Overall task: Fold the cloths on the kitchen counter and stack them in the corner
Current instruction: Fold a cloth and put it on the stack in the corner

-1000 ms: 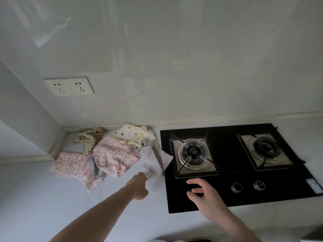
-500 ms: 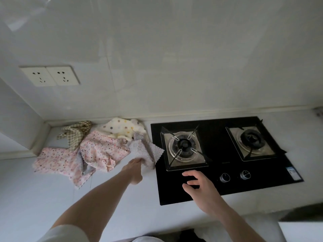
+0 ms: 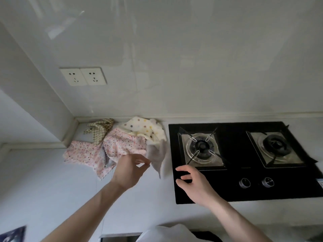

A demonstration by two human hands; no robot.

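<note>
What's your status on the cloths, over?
Left hand pinching grey cloth, lifting its edge. Right hand empty, over the hob. Other cloths unfolded, piled near the corner. Nothing blocking.

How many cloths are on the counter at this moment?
5 visible: checked cloth in the corner, dotted cream cloth by the wall, two pink floral cloths in front, grey cloth lifted by the left hand. More may be hidden underneath.

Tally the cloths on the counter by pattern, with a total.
Pink floral cloths: 2
Checked cloth: 1
Cream dotted cloth: 1
Grey cloth: 1, pinched by the left hand
Total: 5
</note>
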